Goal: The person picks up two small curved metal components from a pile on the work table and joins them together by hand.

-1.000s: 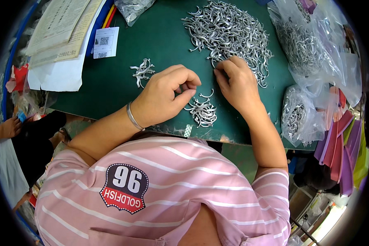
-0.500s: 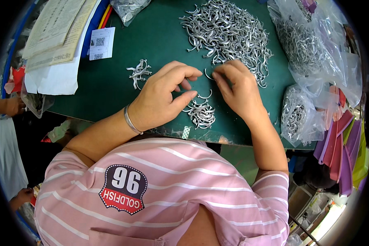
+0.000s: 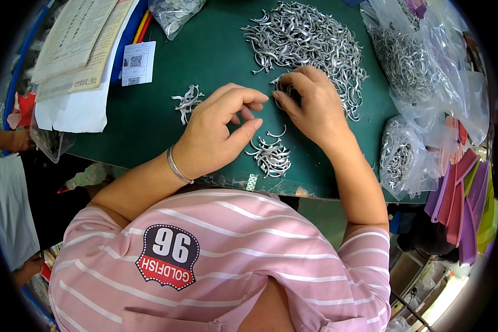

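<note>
Nearest us, a small heap of curved silver metal hooks (image 3: pixel 271 155) lies on the green table (image 3: pixel 149 122), just under our left hand (image 3: pixel 218 133), whose thumb and fingers curl narrowly around nothing we can see. Our right hand (image 3: pixel 310 108) pinches hooks at the edge of the big tangled pile (image 3: pixel 304 39). Clear plastic bags (image 3: pixel 420 72) of hooks crowd the right side.

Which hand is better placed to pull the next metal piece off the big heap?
Right, probably. The right hand already rests its fingertips on the near edge of the big heap of silver metal pieces. The left hand hovers with curled fingers beside it, nearer the small pile.
</note>
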